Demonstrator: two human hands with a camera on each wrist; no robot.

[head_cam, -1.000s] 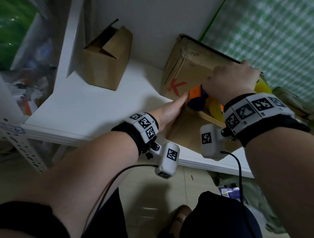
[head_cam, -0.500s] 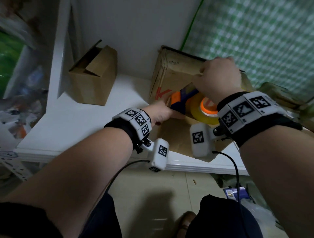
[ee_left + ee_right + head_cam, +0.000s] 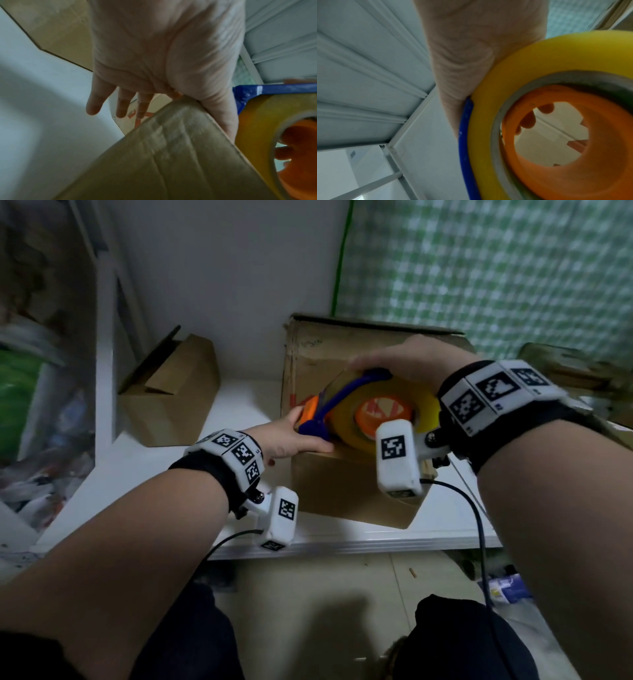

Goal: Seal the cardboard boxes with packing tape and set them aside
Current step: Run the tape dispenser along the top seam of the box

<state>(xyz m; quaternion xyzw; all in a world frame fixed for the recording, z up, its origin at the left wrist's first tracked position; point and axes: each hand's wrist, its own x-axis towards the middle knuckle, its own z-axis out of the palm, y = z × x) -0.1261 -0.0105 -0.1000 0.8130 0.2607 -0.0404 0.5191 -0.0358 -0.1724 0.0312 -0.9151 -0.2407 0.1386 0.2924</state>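
A large brown cardboard box (image 3: pixel 346 494) with a red mark on its left side lies on the white shelf (image 3: pixel 144 474). My right hand (image 3: pixel 411 361) grips a tape dispenser (image 3: pixel 383 412) with a blue frame, an orange core and a yellowish roll, held over the box's top. In the right wrist view my right hand (image 3: pixel 479 40) wraps the blue frame beside the tape dispenser's roll (image 3: pixel 488 121). My left hand (image 3: pixel 294 436) rests on the box's top left edge. In the left wrist view the thumb of my left hand (image 3: pixel 163 54) lies on top of the box (image 3: pixel 171 155), its fingers hang straight down the side, and the tape dispenser (image 3: pixel 257 115) is beside it.
A smaller cardboard box (image 3: pixel 171 395) with open flaps stands at the back left of the shelf. A white upright (image 3: pixel 102 337) borders the shelf on the left, with clutter beyond it. A green checked cloth (image 3: pixel 496 268) hangs at the right. Tiled floor (image 3: pixel 325 577) lies below the shelf's front edge.
My right hand has drawn the tape dispenser from the box's left side toward me across the top, and the roll now faces up. My left hand stays at the left edge.
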